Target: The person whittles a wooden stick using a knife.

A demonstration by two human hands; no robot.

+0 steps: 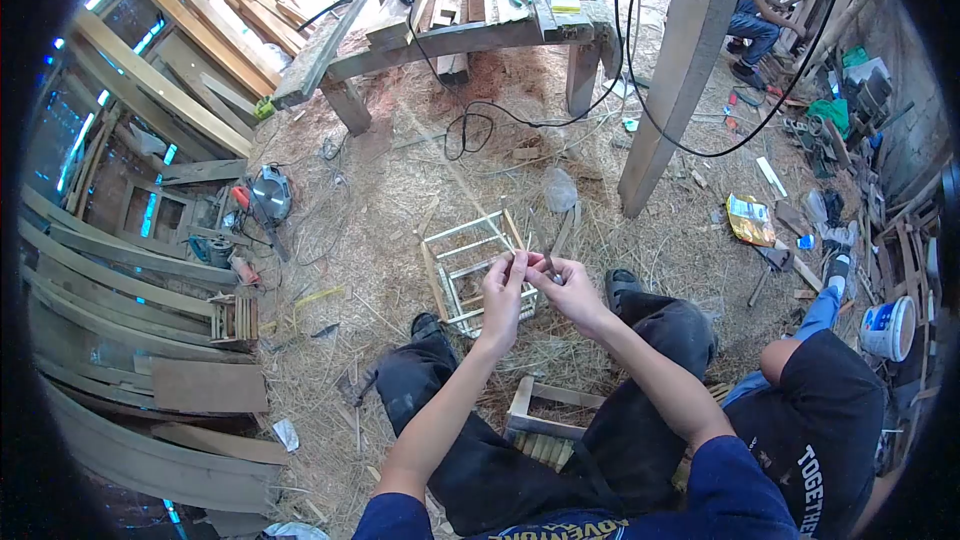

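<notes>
Both hands meet in front of my knees, fingertips close together. My left hand (503, 292) pinches a long thin strip (455, 172) that slants up and away to the left. In my right hand (568, 287) is a narrow dark tool (546, 252), probably a knife, its blade pointing up beside the strip. Just beyond and below the hands, a small light wooden frame (455, 232) made of thin sticks rests on the shavings. Between my legs sits a low wooden piece with slats (540, 448).
A workbench (440, 48) stands ahead, a post (680, 80) right of it. A circular saw (270, 195) lies left. One person (830, 420) sits close at my right, another (755, 25) farther back. A white bucket (888, 330) and boards line the sides.
</notes>
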